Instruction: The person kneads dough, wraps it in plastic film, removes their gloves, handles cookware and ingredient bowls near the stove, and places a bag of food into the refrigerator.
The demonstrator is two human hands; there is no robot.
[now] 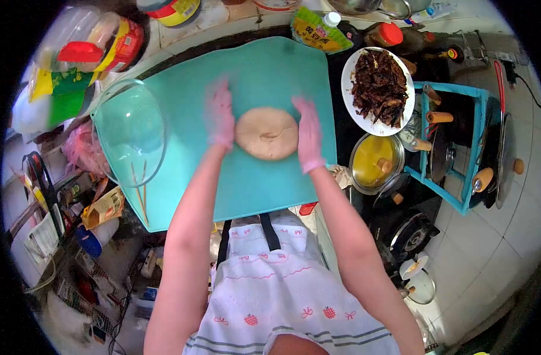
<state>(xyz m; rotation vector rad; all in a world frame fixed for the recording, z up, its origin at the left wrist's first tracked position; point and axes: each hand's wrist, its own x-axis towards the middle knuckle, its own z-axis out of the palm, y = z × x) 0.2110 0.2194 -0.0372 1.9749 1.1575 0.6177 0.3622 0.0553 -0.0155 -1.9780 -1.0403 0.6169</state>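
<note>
The round dough (267,135) lies between two flat, unclosed hands, left hand (220,116) and right hand (309,135); blur hides the left's exact contact. Uneven pressure could skid it across the turquoise mat (270,71), and a wide leftward sweep might knock the clear glass bowl (130,127) beyond the left fingers

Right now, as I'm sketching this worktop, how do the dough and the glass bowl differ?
The dough is pale and opaque, the glass bowl clear. The dough lies between the left hand and right hand, while the bowl stands apart from both, at the left edge of the mat. The bowl's outline looks longer than the dough's. Both look rounded.
</note>
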